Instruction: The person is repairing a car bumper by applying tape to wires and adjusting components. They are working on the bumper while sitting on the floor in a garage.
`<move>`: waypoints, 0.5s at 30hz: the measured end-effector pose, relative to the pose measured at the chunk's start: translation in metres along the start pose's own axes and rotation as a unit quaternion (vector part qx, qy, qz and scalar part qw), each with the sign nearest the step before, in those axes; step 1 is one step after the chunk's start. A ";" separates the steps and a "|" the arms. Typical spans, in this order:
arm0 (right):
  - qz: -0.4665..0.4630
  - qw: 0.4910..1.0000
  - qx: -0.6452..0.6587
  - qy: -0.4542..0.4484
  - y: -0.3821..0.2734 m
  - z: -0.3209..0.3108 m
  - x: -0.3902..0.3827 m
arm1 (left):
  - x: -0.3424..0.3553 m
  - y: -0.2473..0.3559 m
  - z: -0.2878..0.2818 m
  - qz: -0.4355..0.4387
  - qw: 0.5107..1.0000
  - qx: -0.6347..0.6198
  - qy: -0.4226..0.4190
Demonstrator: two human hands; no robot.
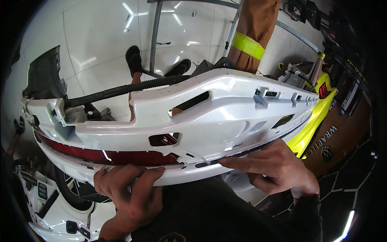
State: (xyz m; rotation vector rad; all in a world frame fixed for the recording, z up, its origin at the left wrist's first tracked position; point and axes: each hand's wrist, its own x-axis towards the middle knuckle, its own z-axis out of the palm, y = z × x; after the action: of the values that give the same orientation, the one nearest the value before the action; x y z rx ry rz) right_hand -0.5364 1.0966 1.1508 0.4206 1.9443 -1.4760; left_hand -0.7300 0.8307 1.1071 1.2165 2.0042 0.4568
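Observation:
A long white car bumper (217,117) lies across the view, its slots and clip mounts facing up. Along its near edge, the fingers of my left hand (129,189) are curled over the white rim, beside a dark red strip (109,156). My right hand (274,167) is farther right along that edge. Its index finger is stretched out, the tip at the end of a narrow dark slot (207,163), while the other fingers are loosely bent. Nothing shows in the right hand. A black corrugated tube (129,88) runs along the far side.
Beyond the bumper rise metal frame bars (155,36) and a brown-wrapped post (254,28) with a yellow band. Feet in black sandals (134,60) stand on the white tiled floor (100,36). Bright yellow bodywork (300,141) lies right; a wheel (72,187) and white car parts lie lower left.

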 end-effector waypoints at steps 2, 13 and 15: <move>-0.020 1.000 -0.008 -0.020 0.000 0.000 0.010 | 0.001 0.000 -0.004 0.010 1.000 0.011 -0.001; -0.011 0.992 -0.112 -0.064 -0.048 -0.007 0.030 | -0.005 -0.011 -0.030 0.021 0.998 -0.051 -0.012; -0.011 0.992 -0.111 -0.051 -0.055 -0.004 0.033 | -0.005 -0.032 -0.055 0.026 0.998 -0.056 -0.013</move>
State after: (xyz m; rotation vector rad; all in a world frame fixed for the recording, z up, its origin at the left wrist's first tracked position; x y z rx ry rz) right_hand -0.5955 1.0789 1.1696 0.2217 2.0074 -1.2515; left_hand -0.7885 0.8152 1.1255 1.2002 1.9030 0.5694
